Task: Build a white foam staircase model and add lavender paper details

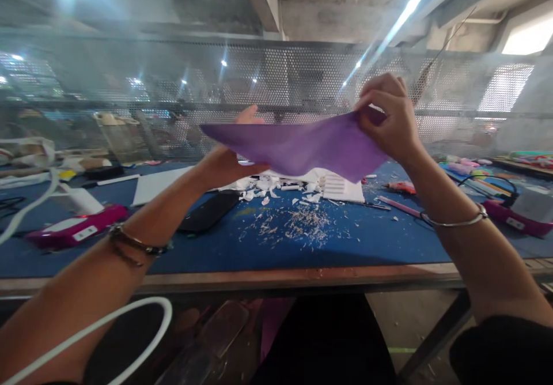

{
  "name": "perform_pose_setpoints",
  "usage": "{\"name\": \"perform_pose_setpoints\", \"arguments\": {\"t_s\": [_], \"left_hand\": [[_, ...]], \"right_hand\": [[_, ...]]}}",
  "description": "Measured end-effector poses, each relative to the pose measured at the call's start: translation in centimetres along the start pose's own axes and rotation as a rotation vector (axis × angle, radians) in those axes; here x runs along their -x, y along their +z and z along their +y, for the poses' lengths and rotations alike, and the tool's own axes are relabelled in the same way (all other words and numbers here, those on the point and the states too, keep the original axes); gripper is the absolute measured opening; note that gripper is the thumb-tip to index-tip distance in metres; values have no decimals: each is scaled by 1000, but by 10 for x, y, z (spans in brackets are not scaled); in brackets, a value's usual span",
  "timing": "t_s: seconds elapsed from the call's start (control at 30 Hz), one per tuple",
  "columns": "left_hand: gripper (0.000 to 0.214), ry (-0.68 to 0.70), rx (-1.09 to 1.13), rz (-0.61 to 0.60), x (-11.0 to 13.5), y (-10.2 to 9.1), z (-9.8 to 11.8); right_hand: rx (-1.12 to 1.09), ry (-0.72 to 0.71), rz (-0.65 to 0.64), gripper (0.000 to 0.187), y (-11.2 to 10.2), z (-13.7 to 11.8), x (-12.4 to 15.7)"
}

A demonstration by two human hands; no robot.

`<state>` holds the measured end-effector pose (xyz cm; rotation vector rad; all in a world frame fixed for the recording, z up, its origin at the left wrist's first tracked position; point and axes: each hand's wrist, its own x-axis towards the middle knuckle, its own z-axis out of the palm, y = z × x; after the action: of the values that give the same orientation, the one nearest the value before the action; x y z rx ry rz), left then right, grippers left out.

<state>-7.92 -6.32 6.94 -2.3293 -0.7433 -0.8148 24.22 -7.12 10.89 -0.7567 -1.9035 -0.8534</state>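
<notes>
Purple sheet (302, 146) held up above the table (302, 246), stretched flat between both hands — right hand (389, 120) pinches its upper right corner, left hand (228, 160) grips the left edge from beneath, likely for a better look. Blue table surface carries white scraps (280, 189), shavings, pink tools; mesh wall (173, 97) behind.

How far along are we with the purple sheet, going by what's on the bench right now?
Earlier cutting looks done: white scraps and fine shavings litter the blue mat. In hand: the purple sheet, held up flat above the bench, the left hand under one end, the right hand pinching the other. The sheet looks whole, so any cutting or shaping of it seems yet to start.
</notes>
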Motion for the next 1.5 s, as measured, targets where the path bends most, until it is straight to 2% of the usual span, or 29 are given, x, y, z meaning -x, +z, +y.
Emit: {"name": "perform_pose_setpoints", "arguments": {"t_s": [0.1, 0.17, 0.23, 0.27, 0.33, 0.4, 0.47, 0.5, 0.53, 0.6, 0.67, 0.7, 0.73, 0.8, 0.83, 0.87, 0.93, 1.03, 1.2, 1.37, 1.5], "left_hand": [[32, -156, -4, 243, -3, -3, 14], [20, -71, -111, 331, -3, -6, 28], [17, 142, -157, 257, -2, -6, 47], [20, 244, -182, 179, -1, -3, 59], [21, 428, -232, 83, 1, 6, 82], [20, 536, -291, 21, 5, 19, 104], [18, 604, -200, -86, 8, 31, 119], [17, 586, -85, -192, 9, 36, 123], [26, 547, 76, -315, 9, 40, 124], [44, 416, 405, -515, 3, 46, 117], [42, 264, 605, -574, -8, 54, 98], [41, 169, 621, -527, -16, 60, 86], [44, 55, 572, -395, -24, 68, 72], [63, -140, 415, -103, -39, 87, 45], [72, -225, 398, -17, -46, 97, 34], [78, -304, 427, 10, -51, 107, 25], [67, -397, 611, -2, -58, 122, 14], [47, -439, 726, -44, -64, 131, 17], [25, -318, 525, 1, -85, 129, 38], [29, -244, 565, -42, -109, 132, 55], [31, -239, 572, -76, -115, 131, 59]], "right_hand": [[90, 99, 110, 25, 12, 6, -1], [44, 196, 147, 30, 25, 13, 5], [-185, 287, 68, 33, 39, 20, 14], [-336, 345, 9, 33, 47, 22, 20], [-687, 465, -153, 36, 62, 25, 33], [-987, 599, -330, 40, 79, 27, 47], [-1077, 725, -403, 28, 95, 29, 61], [-1062, 763, -422, 18, 103, 30, 68], [-1050, 782, -415, 14, 110, 30, 74], [-1043, 793, -396, 14, 120, 29, 83], [-1059, 789, -381, 15, 123, 26, 88], [-1071, 784, -376, 16, 122, 23, 89], [-1089, 773, -367, 16, 120, 21, 89], [-1147, 720, -346, 16, 114, 16, 87], [-1182, 685, -339, 16, 110, 14, 86], [-1216, 650, -338, 16, 107, 12, 85], [-1259, 592, -358, 16, 104, 9, 85], [-1150, 540, -383, 15, 101, 5, 85], [-695, 539, -286, 26, 101, 2, 84], [-399, 435, -237, 29, 98, 10, 84], [-328, 407, -206, 25, 92, 18, 81]]}}
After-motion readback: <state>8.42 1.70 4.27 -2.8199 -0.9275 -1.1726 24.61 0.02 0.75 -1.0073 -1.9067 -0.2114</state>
